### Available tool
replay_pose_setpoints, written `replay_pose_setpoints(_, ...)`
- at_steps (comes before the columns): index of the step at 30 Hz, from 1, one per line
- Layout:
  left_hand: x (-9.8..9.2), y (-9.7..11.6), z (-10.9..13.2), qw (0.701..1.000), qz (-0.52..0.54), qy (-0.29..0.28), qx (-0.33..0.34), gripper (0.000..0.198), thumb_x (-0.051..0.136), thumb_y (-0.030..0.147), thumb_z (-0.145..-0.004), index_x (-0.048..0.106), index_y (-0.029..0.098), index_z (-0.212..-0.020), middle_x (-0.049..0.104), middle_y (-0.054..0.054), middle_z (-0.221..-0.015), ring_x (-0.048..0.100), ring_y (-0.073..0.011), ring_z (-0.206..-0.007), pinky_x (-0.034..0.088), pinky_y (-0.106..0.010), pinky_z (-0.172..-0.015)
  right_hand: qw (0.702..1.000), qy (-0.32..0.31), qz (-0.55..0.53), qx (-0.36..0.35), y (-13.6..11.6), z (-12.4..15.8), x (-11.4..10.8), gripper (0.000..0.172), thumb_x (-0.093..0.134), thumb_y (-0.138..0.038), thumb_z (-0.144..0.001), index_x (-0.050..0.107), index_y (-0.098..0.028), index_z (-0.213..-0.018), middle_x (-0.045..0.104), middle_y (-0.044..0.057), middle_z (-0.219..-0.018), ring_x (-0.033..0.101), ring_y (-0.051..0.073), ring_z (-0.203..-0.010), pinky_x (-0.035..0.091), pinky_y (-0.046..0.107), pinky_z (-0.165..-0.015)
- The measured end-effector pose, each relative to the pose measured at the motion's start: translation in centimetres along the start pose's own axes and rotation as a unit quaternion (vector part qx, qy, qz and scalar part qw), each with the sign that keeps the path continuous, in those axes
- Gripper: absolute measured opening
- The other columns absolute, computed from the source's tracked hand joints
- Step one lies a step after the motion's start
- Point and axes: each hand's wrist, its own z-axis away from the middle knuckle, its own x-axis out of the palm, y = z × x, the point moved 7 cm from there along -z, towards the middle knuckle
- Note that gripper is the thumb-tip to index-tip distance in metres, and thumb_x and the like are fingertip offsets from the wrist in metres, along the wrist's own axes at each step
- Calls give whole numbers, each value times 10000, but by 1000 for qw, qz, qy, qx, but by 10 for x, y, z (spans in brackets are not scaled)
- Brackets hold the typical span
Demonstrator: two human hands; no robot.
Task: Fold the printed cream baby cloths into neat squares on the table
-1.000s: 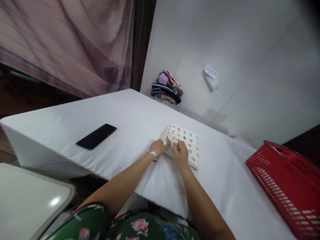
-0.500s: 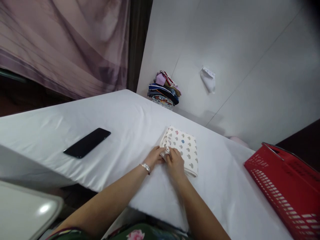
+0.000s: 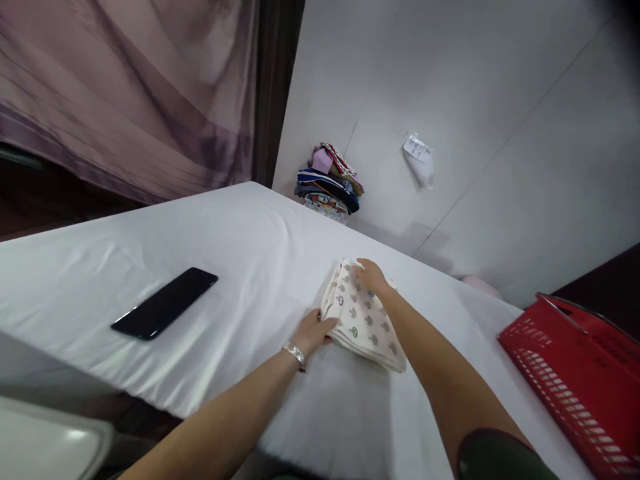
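Note:
A folded white cloth printed with small grey, blue and green motifs is tilted up slightly over the white-covered table. My left hand grips its near left corner, thumb on top and fingers underneath. At the far edge, my right hand is closed on the same cloth; the fingertips curl over the edge and are partly hidden. What kind of fabric item it is cannot be made out while it is folded.
A black phone lies on the white tablecloth to the left. Beyond the table is a stack of folded clothes, with a labelled plastic bag on the floor. A red basket stands at the right.
My right hand has moved from the cloth's near left corner to its far edge. The cloth has been lifted and tilted, while my left hand stays at the near left corner.

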Motion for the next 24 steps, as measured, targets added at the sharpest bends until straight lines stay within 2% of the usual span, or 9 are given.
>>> replay_pose_setpoints(3, 0, 0, 2, 1000, 16, -11, -4, 406, 691, 289, -661, 541, 139, -1006, 625, -147, -1100, 622, -249, -926, 550, -301, -633, 998, -61, 25, 19, 9, -23, 23, 534, 510, -498, -804, 533, -186, -1237, 528, 104, -1290, 500, 261, -1153, 378, 346, -949)
replay_pose_setpoints(5, 1, -1, 2, 999, 32, -20, -15, 390, 692, 281, -660, 543, 146, -994, 634, -134, -1084, 622, -244, -926, 547, -296, -634, 997, -70, 33, 12, 11, -29, 29, 512, 519, -539, -783, 581, -193, -1156, 584, 100, -1205, 546, 257, -1068, 401, 339, -892)
replay_pose_setpoints(8, 2, -1, 1, 998, 61, -29, -20, 343, 678, 274, -678, 550, 150, -970, 647, -116, -1050, 627, -229, -898, 543, -297, -651, 1000, -16, 22, 1, 14, -33, 23, 422, 510, -535, -790, 610, -211, -1041, 637, 66, -1070, 571, 224, -963, 414, 312, -817)
replay_pose_setpoints(10, 2, 0, -1, 997, 69, -32, -20, 317, 660, 282, -700, 553, 144, -965, 652, -113, -1015, 633, -215, -852, 539, -302, -663, 999, 30, 8, 11, 17, -34, 18, 382, 503, -519, -801, 601, -224, -1023, 640, 43, -1039, 569, 204, -937, 412, 295, -791)
replay_pose_setpoints(12, 1, -1, -4, 997, 61, -31, -22, 312, 646, 286, -713, 550, 135, -968, 650, -113, -995, 633, -204, -814, 535, -301, -659, 999, 42, 6, 18, 19, -34, 21, 362, 511, -505, -803, 600, -227, -1016, 635, 34, -1039, 563, 196, -938, 407, 288, -791)
replay_pose_setpoints(17, -5, -1, -6, 999, -50, -17, 2, 414, 638, 355, -713, 513, 143, -1046, 650, -99, -920, 623, -180, -672, 507, -279, -554, 999, 30, 41, -9, 12, -33, 37, 398, 435, -521, -858, 595, -212, -1051, 631, 58, -1060, 554, 195, -961, 386, 286, -825)
replay_pose_setpoints(21, -10, 3, -4, 988, -153, -2, 31, 469, 608, 383, -727, 483, 176, -1130, 657, -60, -810, 602, -158, -557, 461, -253, -500, 995, 15, 94, -8, 6, -30, 37, 449, 319, -486, -917, 601, -171, -1068, 633, 117, -1052, 543, 224, -1013, 340, 339, -909)
replay_pose_setpoints(24, -11, 6, -2, 983, -182, 9, 33, 508, 597, 352, -727, 445, 171, -1177, 661, -68, -820, 611, -169, -554, 454, -255, -489, 993, 54, 101, -24, -2, -24, 29, 469, 303, -462, -927, 545, -159, -1192, 570, 139, -1199, 454, 240, -1167, 251, 387, -1009)
